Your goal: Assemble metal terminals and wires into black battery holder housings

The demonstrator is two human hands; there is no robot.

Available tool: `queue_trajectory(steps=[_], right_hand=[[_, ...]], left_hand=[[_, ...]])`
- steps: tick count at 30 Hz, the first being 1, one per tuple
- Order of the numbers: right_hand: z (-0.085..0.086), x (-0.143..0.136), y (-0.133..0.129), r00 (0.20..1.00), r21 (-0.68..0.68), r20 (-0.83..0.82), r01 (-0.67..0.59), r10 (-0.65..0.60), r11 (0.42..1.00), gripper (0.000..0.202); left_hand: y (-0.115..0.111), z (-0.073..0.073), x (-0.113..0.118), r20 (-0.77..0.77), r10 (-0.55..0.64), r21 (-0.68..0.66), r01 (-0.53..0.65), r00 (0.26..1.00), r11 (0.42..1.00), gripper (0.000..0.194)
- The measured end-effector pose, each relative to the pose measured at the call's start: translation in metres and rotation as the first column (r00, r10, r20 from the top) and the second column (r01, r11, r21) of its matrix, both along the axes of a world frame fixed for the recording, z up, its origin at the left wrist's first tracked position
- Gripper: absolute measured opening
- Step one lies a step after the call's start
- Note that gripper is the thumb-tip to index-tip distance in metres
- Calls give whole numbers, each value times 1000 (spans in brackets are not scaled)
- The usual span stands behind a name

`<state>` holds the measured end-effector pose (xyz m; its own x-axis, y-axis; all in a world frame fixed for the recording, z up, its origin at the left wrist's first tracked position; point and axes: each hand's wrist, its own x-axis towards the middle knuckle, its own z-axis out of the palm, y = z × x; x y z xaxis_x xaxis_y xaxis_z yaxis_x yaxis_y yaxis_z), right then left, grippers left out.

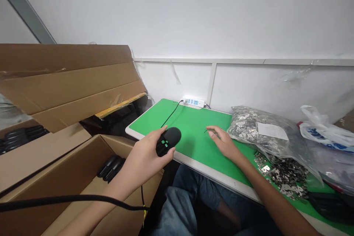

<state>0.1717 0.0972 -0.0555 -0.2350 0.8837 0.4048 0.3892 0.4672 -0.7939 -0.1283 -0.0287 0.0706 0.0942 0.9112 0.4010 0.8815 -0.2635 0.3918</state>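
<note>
My left hand point(149, 151) grips a black rounded plastic shell point(173, 137) between thumb and fingers, over the front left edge of the green table. Green shows at several small square openings in the shell. My right hand point(221, 141) is over the middle of the table, apart from the shell. Its thumb and fingers come together around a thin dark piece point(205, 131), of which only a short tip shows. Left of my left hand, more black pieces point(111, 167) lie inside an open cardboard box point(74, 169).
A clear bag of metal parts point(246, 121) rests on the green table point(190, 118), with loose metal parts point(287, 177) spilled before it. Behind stands a power strip point(195, 102) with a plugged-in cord. A black cable point(69, 198) crosses the box. White plastic bags point(326, 132) lie far right.
</note>
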Motion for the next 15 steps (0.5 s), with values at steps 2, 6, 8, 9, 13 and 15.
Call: queue_trajectory(steps=[2, 6, 8, 9, 13, 15], right_hand=[[1, 0, -3, 997, 20, -39, -73, 74, 997, 52], [0, -5, -10, 949, 75, -120, -285, 293, 955, 64], [-4, -7, -11, 935, 87, -122, -323, 332, 942, 68], [-6, -8, -12, 940, 91, -126, -306, 316, 948, 69], [-15, -7, -7, 963, 88, -184, -183, 197, 979, 72], [-17, -6, -4, 962, 79, -203, -171, 184, 982, 69]], left_hand=[[7, 1, 14, 110, -46, -114, 58, 993, 992, 66], [25, -9, 51, 260, -118, -232, 181, 958, 956, 75], [33, -14, 67, 328, -143, -287, 243, 934, 927, 81], [36, -16, 74, 380, -148, -331, 284, 913, 900, 87], [40, -15, 92, 640, -133, -474, 526, 756, 706, 109], [39, -12, 96, 700, -131, -466, 588, 702, 660, 98]])
